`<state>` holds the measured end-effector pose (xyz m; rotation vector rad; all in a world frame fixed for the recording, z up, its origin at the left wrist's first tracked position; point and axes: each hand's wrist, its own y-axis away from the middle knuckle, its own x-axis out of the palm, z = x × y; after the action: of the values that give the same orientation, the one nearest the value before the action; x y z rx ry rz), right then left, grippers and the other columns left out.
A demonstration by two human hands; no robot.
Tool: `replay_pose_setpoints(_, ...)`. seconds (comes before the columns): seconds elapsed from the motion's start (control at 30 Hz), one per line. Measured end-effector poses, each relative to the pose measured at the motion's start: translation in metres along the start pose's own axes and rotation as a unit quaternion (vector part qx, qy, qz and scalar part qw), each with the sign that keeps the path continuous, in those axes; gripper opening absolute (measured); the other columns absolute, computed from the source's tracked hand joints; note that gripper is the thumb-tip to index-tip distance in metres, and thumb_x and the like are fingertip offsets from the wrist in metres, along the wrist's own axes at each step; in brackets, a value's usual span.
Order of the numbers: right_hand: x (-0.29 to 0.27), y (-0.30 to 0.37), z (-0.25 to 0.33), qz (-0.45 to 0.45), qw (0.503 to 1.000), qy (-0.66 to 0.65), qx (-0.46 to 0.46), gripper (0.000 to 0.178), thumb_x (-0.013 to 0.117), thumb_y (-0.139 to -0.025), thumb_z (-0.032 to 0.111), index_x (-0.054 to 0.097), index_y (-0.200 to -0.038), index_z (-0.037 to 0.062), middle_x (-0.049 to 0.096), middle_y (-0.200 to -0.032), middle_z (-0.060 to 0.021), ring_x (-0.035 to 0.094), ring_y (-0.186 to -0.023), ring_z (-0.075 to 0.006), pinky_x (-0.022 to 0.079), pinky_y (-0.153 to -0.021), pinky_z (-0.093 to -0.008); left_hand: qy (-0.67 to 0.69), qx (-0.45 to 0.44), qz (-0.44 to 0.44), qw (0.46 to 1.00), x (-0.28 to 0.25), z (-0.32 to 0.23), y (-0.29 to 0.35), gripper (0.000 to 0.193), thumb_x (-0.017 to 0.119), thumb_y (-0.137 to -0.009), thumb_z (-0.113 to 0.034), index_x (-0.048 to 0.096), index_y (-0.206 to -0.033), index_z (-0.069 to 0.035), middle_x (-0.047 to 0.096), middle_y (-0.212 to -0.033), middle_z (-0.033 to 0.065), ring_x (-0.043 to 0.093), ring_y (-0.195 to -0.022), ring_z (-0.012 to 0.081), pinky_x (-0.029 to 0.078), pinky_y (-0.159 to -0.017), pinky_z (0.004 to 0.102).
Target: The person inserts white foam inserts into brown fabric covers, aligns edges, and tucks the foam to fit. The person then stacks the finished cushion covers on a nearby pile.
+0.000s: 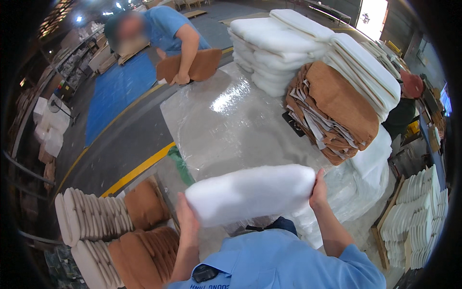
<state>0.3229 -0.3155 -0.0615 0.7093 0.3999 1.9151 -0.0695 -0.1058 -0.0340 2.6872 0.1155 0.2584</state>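
Observation:
Between my two hands is a thick white padding sheet (252, 192), long with rounded ends, held out in front of my body. My left hand (186, 212) grips its left end, and my right hand (318, 190) grips its right end; the fingers are partly hidden by the padding. Beyond it lies a table covered in clear plastic (211, 139). On the table's right side sits a stack of brown fabric covers (337, 106) with pale undersides. Behind that stack rise tall piles of folded white padding (284, 43).
Across the table, a co-worker in a blue shirt (168, 29) holds a brown cushion (207, 65). Rows of white and brown cushions (142, 255) stand at my lower left. More white pads (414, 221) are stacked at the right, where another person in a red cap (412, 85) stands.

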Motion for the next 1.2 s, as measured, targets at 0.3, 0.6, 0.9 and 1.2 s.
replay_pose_setpoints(0.3, -0.005, -0.004, -0.029, 0.035, 0.994, -0.052, -0.091, 0.056, 0.052, -0.109, 0.054, 0.070, -0.089, 0.0041, 0.067, -0.081, -0.0071, 0.064, -0.079, -0.0194, 0.051, -0.076, -0.0357, 0.077, 0.019, 0.011, 0.997, -0.003, 0.023, -0.025, 0.047, 0.044, -0.113, -0.043, 0.066, -0.100, -0.004, 0.069, -0.102, 0.0099, 0.063, -0.097, 0.0213, 0.049, -0.091, 0.0394)
replay_pose_setpoints(0.6, -0.027, -0.009, -0.025, 0.092, 0.987, 0.063, -0.114, 0.053, 0.054, -0.109, 0.046, 0.075, -0.099, -0.0009, 0.074, -0.091, -0.0105, 0.068, -0.086, -0.0190, 0.052, -0.079, -0.0334, -0.430, 0.544, 0.291, 0.659, 0.087, -0.058, 0.065, 0.039, 0.072, -0.093, -0.024, 0.066, -0.124, 0.000, 0.066, -0.125, 0.0197, 0.061, -0.119, 0.0387, 0.047, -0.107, 0.0472)
replay_pose_setpoints(0.9, 0.023, 0.070, 0.091, 0.191, 0.743, 0.519, -0.377, 0.046, 0.047, -0.110, 0.039, 0.073, -0.120, 0.0024, 0.075, -0.110, -0.0209, 0.070, -0.108, -0.0377, 0.052, -0.100, -0.0466, -0.622, 0.451, 0.366, 0.524, 0.128, -0.008, 0.067, 0.065, 0.088, -0.076, -0.032, 0.062, -0.128, -0.004, 0.070, -0.117, 0.0144, 0.068, -0.105, 0.0356, 0.050, -0.090, 0.0475)
replay_pose_setpoints(1.2, 0.109, 0.053, 0.110, 0.341, 0.536, 0.666, -0.392, 0.050, 0.059, -0.105, 0.043, 0.062, -0.135, 0.0029, 0.071, -0.120, -0.0198, 0.067, -0.106, -0.0419, 0.053, -0.095, -0.0501, -0.608, 0.500, 0.347, 0.510, 0.143, 0.003, 0.059, 0.051, 0.089, -0.074, -0.032, 0.065, -0.112, -0.007, 0.072, -0.104, 0.0131, 0.070, -0.096, 0.0341, 0.052, -0.087, 0.0483)
